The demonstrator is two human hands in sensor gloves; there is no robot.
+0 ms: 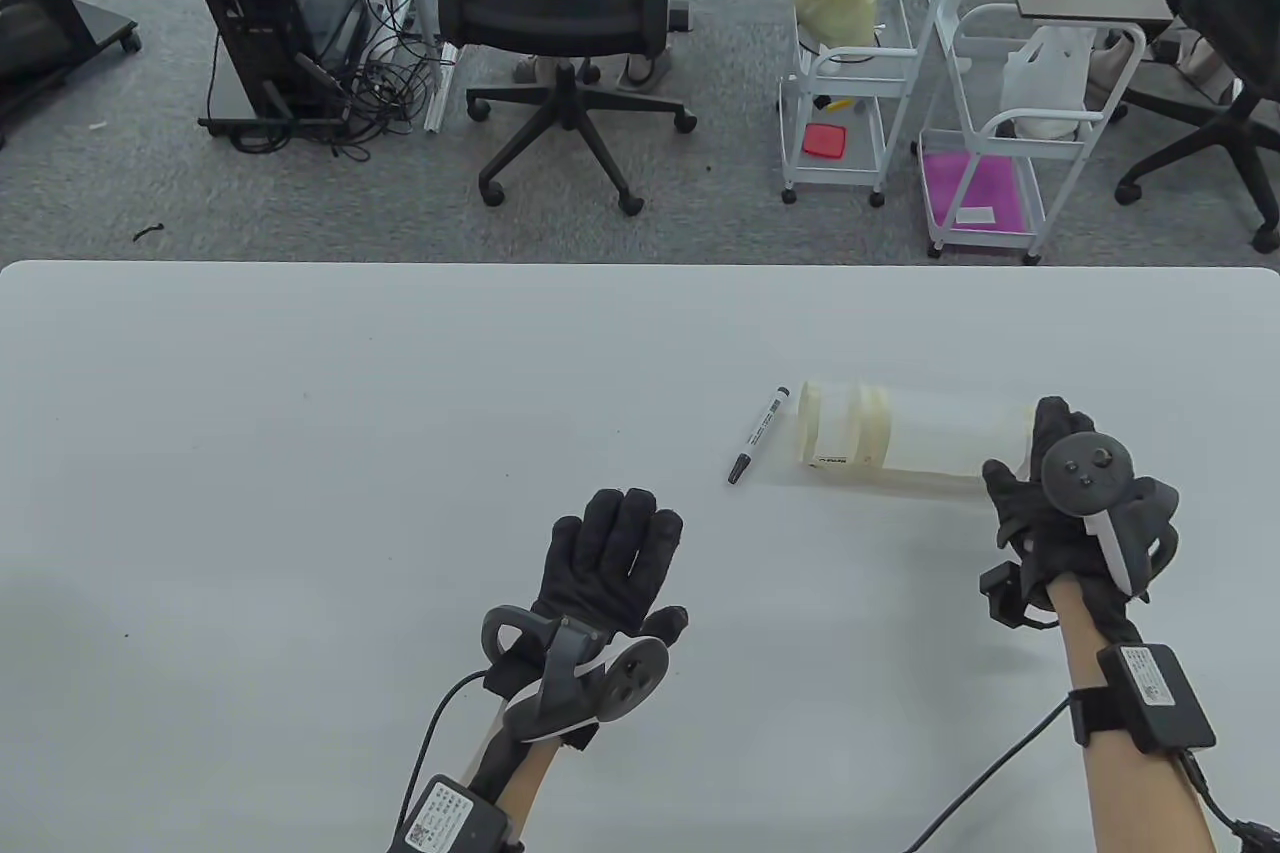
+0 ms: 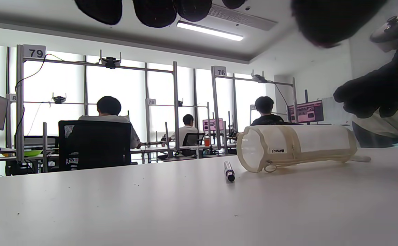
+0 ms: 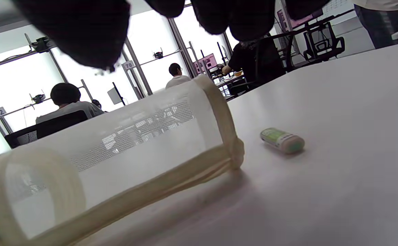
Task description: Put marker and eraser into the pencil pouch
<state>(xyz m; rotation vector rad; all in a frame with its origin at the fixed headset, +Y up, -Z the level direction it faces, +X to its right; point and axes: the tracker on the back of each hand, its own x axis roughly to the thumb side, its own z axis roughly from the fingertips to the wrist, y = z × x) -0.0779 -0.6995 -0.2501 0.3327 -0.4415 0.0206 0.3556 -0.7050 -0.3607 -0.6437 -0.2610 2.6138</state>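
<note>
A translucent cream pencil pouch point(image 1: 900, 441) lies on its side on the white table, its open mouth pointing left. It also shows in the left wrist view point(image 2: 294, 145) and the right wrist view point(image 3: 117, 143). A black-capped white marker point(image 1: 757, 433) lies just left of the mouth, also seen in the left wrist view point(image 2: 229, 171). A small green-and-white eraser point(image 3: 282, 140) lies beyond the pouch's closed end; the table view hides it under my right hand. My right hand point(image 1: 1030, 463) hovers over that end, fingers apart, holding nothing. My left hand point(image 1: 640, 543) lies flat and empty, nearer than the marker.
The table's far edge point(image 1: 640, 265) runs across the table view. Beyond it on the floor stand an office chair point(image 1: 565, 3), a computer tower point(image 1: 270, 3) and white carts point(image 1: 850, 83).
</note>
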